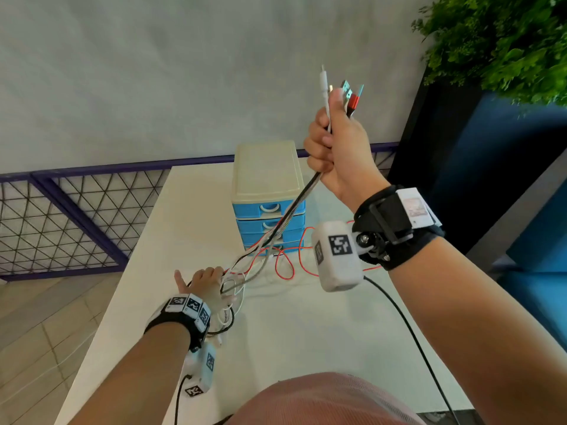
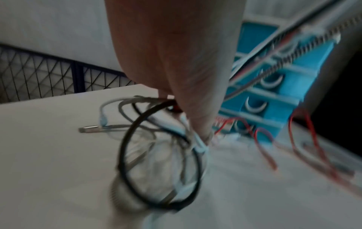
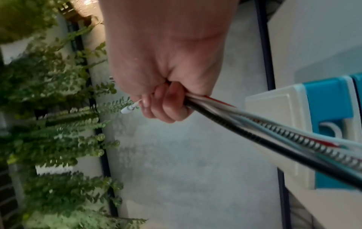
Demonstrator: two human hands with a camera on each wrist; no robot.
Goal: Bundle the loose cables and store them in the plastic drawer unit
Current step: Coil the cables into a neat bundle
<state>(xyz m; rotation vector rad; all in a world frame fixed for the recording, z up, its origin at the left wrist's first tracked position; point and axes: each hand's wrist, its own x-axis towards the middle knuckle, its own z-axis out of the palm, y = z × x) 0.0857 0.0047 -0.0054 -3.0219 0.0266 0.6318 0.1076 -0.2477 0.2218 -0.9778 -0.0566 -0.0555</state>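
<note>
The right hand (image 1: 339, 148) is holding the cables (image 1: 294, 207) up high, above the worktop (image 1: 306, 332). Its grip is closed tight around them, just under the plugs (image 1: 346, 93), which are sticking out of the top of the fist. The right wrist view is showing the fingers (image 3: 166, 105) wrapped around the whole bunch.

From that fist the cables are running in 1 long, slanting line, down and toward the left hand (image 1: 208, 286). So the long way of the bunch is going from high on the right to low on the left. The left hand is sitting low, close to the worktop, at the far end of the bunch. Its grip is pinching the loops (image 2: 160, 155) that are hanging there. The left wrist view is blurry, so I cannot tell how many cables it is holding.

A red cable (image 1: 288, 265) is lying loose in curls on the worktop, between the 2 hands and in front of the drawers (image 1: 268, 216). The drawers are standing at the back of the worktop, behind the slanting cables, and all the ones in view are looking shut.

I think the bundling is only partly done. The left hand is the nearer one to the loose ends, so it looks best placed for gathering them in. No cable is in a drawer yet.
</note>
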